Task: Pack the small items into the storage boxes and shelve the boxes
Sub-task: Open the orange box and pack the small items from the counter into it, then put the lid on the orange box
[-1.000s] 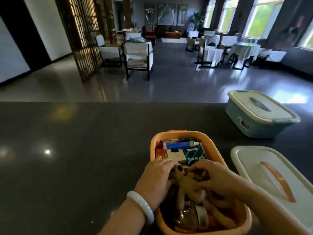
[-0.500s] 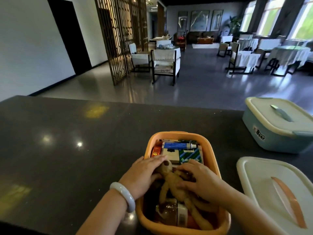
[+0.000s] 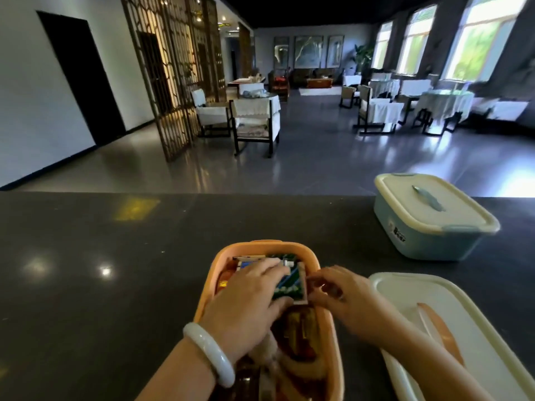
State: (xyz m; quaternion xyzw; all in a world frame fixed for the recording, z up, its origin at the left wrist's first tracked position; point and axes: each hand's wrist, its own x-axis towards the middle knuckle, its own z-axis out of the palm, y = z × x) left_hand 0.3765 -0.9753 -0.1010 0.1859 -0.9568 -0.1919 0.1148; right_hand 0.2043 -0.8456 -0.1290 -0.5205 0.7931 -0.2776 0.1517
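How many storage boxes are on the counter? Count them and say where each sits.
2. The open orange box sits near the front under both hands; the blue box, lid on, sits far right. A loose lid lies beside the orange one.

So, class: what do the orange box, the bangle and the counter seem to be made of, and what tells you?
Orange box: probably plastic; smooth moulded rim, rounded corners, even colour.
Bangle on the left wrist: perhaps jade or glass; milky, polished, slightly translucent look.
Counter: likely polished stone or a composite; dark, faintly speckled, mirror-like light reflections.
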